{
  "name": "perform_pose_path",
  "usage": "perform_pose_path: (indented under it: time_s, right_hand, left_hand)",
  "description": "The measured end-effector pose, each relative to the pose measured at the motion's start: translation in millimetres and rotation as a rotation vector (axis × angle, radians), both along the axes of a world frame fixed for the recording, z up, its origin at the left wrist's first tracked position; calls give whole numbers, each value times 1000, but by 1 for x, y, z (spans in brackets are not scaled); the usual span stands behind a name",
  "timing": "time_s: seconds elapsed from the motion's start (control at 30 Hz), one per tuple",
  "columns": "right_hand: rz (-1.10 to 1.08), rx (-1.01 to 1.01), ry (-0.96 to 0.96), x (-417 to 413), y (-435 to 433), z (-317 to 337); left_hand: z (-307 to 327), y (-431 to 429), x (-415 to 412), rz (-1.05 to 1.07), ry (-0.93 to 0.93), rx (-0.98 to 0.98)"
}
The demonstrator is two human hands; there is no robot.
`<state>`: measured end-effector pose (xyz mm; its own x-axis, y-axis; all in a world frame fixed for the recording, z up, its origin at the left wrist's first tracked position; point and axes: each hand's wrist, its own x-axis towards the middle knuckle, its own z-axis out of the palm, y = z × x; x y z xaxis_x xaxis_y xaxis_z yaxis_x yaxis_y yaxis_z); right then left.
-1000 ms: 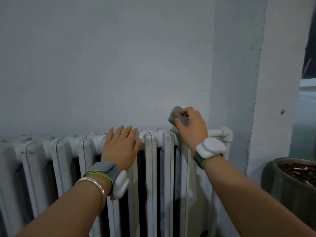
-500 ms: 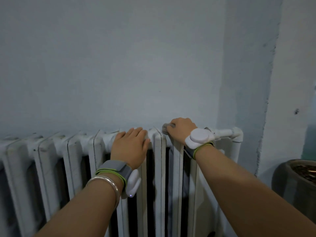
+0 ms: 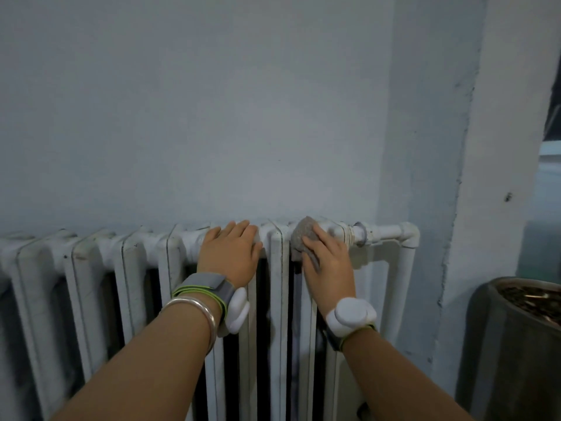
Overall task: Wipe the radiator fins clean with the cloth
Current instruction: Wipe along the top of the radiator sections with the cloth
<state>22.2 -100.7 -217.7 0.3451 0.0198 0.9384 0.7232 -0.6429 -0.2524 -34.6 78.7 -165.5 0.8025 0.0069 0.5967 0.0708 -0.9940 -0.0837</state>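
A white cast-iron radiator (image 3: 136,259) with upright fins runs along the wall. My left hand (image 3: 230,256) rests flat on its top, fingers straight, holding nothing. My right hand (image 3: 329,265) holds a small grey cloth (image 3: 302,235) and presses it onto the top of a fin near the radiator's right end. The cloth shows above my fingertips and between thumb and forefinger; the rest is under my palm. Both wrists wear white trackers on grey straps.
A white pipe (image 3: 391,230) leaves the radiator's right end and bends down along the wall. A wall corner juts out to the right. A dark metal pot (image 3: 516,344) filled with brownish bits stands at the lower right.
My right hand with the cloth dropped from above the radiator onto its top, then slid forward and down over the fin. My left hand stayed on the top.
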Motion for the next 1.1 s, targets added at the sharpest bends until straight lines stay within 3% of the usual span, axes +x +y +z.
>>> perform_pose_path:
  time_s: [0.17,0.4,0.53,0.67,0.87,1.0,1.1]
  right_hand:
    - [19,49,75,-6,-3,-32]
    - [128,-55,370,-14,-16,-76]
    - [144,53,376,-26,-19,-44]
    - [100,140,218,-26,-9,28]
    - [-113,-105,296,11,5,101]
    - [-181,-358,509,35,27,106]
    - [-157,-423,645,42,33,99]
  left_hand:
    - [0,0,-1,-14,-12,1]
    - [0,-1,-3,-13,-24,5]
    - [1,-2,-5,-29,-28,3]
    - [5,1,-3,-40,-7,-18]
    - [8,0,-14,-20,-22,-40]
    - [7,10,-19,-11,-14,-109]
    - [2,15,-21,-13,-15,-122]
